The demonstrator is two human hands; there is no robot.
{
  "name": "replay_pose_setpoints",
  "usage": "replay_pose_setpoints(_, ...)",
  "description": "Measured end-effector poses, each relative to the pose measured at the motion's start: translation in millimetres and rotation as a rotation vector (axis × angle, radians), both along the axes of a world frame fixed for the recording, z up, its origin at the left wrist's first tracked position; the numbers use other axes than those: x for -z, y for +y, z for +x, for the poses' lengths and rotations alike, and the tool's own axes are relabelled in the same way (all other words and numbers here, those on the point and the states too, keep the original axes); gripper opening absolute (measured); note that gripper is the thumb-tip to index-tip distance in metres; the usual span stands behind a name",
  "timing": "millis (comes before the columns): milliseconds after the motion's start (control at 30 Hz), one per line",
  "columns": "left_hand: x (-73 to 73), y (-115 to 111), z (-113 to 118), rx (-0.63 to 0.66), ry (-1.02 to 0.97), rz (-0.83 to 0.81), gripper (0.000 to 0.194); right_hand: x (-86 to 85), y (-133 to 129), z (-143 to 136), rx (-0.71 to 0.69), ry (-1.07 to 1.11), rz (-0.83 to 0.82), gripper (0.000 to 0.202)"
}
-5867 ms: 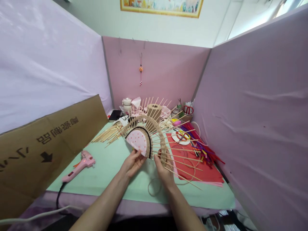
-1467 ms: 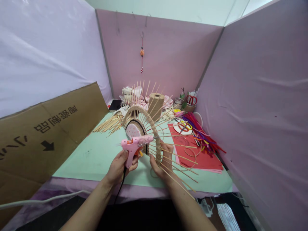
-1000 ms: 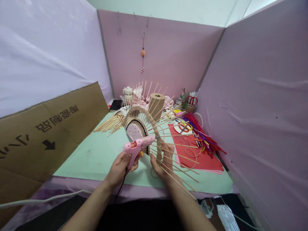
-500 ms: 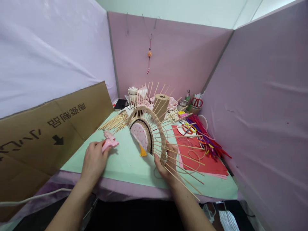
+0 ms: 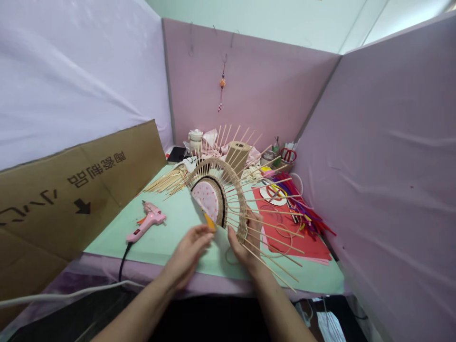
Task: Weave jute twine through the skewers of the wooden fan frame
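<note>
A woven half-round fan point(image 5: 243, 202) with many thin sticks radiating outward is tilted over the green table. My right hand point(image 5: 248, 242) grips its lower right rim, thumb in front. At its centre is a half disc of dotted pink fabric point(image 5: 206, 197), with a yellow piece point(image 5: 209, 222) at its straight edge. My left hand point(image 5: 192, 249) is at the lower end of the yellow piece, fingers bent and slightly blurred; whether they pinch it is unclear. A pink glue gun point(image 5: 147, 222) lies on the table to the left.
Loose sticks point(image 5: 167, 181) lie at the back left near a phone point(image 5: 177, 154). Behind the fan stands a twine spool point(image 5: 238, 156). Red sheets point(image 5: 302, 237), scissors and coloured pipe cleaners point(image 5: 313, 213) are on the right. A cardboard panel point(image 5: 107, 180) stands left.
My left hand has let go of the pink glue gun, which now lies on the table, and has moved right to the yellow piece. My right hand still holds the fan.
</note>
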State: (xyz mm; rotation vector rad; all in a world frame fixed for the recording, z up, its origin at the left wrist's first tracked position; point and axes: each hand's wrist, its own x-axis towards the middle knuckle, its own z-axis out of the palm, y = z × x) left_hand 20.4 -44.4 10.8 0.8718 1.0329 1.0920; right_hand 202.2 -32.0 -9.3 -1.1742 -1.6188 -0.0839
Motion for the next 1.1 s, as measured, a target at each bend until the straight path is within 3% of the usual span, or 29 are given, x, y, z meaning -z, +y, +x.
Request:
replay_pose_setpoints(67, 8.8, 4.4, 33.6, 0.153, -0.428, -0.237, 0.023, -3.1, 0.3, -2.5, -0.003, 0.008, 0.002, 0.065)
replay_pose_setpoints(100, 11.4, 9.3, 46.8, 0.213, -0.579, -0.293, 0.022, -5.0, 0.1, -4.0, -0.006, 0.012, -0.005, 0.064)
replay_pose_setpoints(167, 11.9, 21.4, 66.2, 0.272, -0.814, -0.284, 0.032, -8.9, -1.1, -7.2, -0.013, 0.005, -0.024, 0.063)
replay_pose_setpoints(267, 4.5, 35.5, 81.0, 0.279, -0.978, -0.244, 0.036, -14.4, -5.4, -9.3, -0.022, -0.08, -0.035, 0.058)
replay_pose_setpoints(367, -2.0, 38.6, 83.4, 0.21, -1.017, -0.24, 0.03, -18.5, -12.5, -3.6, -0.05, -0.21, -0.09, 0.057)
replay_pose_setpoints(533, -2.5, 33.7, 73.5, 0.176, -1.061, -0.265, 0.034, -30.9, -29.8, 25.7, -0.175, -0.245, -0.269, 0.082)
replay_pose_setpoints(667, -4.1, 32.5, 68.6, 0.211, -1.079, -0.238, 0.033, -52.5, -45.0, 50.3, -0.182, -0.21, -0.329, 0.058)
replay_pose_setpoints(833, -10.5, 32.9, 67.0, 0.107, -1.073, -0.287, 0.033, -75.1, -61.7, 66.2, -0.129, -0.031, -0.459, 0.02)
replay_pose_setpoints(1100, -5.9, 33.1, 67.2, 0.112, -1.054, -0.269, 0.029, -90.0, -72.2, 79.5, -0.106, 0.016, -0.433, 0.017)
